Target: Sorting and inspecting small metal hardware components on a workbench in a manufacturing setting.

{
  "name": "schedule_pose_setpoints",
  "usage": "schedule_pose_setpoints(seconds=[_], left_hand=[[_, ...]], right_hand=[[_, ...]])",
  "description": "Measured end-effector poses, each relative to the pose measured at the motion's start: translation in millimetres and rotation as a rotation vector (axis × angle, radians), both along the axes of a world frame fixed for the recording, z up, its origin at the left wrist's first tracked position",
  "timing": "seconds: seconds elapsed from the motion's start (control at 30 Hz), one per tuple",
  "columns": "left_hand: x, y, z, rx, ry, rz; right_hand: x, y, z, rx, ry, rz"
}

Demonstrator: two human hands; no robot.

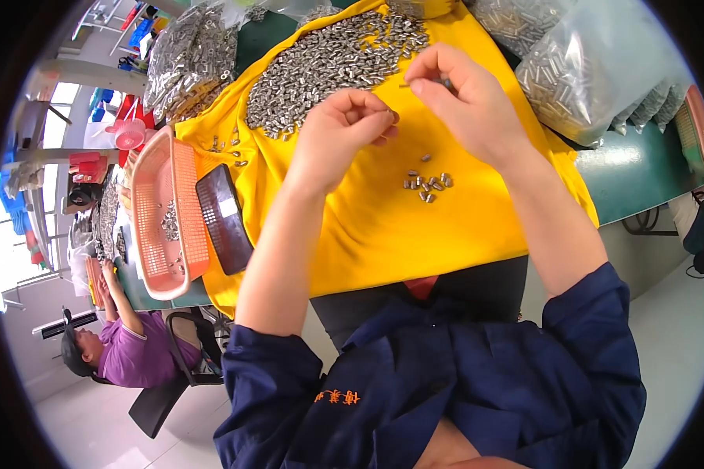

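Tiny shiny metal part [443, 81] sits pinched in the right hand [457, 102]; left hand [344, 133], at its 8 o'clock, pinches something too small to identify.

You look down from a single head-worn fisheye camera, facing forward over your own chest and forearms onto the surface [641, 168] in front of you. The view sits close: your left hand [338, 133] and right hand [465, 102] fill its upper middle. Straight edges bow toward the dark round rim, and the floor shows at both lower corners.
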State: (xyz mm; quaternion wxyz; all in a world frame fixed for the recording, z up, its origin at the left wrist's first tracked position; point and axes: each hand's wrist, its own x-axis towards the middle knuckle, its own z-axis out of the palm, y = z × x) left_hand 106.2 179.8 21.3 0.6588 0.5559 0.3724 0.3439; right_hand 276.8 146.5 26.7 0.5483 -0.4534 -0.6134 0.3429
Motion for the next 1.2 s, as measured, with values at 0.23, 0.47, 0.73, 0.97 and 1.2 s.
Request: schedule_pose_setpoints(seconds=[0.23, 0.47, 0.73, 0.97, 1.2], left_hand=[[-4, -10, -2, 0.027, -0.125, 0.055], [-9, -10, -4, 0.047, -0.124, 0.043], [-4, -13, -7, 0.132, 0.007, 0.09], [-3, -11, -8, 0.122, -0.008, 0.094], [-12, -3, -15, 0.242, 0.17, 0.151]], right_hand=[[-8, -6, 6, -0.011, -0.102, 0.13], [-10, -6, 3, -0.036, -0.168, 0.147], [-15, -11, 4, 0.005, -0.4, 0.054], [-16, -8, -3, 0.026, -0.332, 0.034], [-6, -2, -1, 0.039, -0.079, -0.027]])
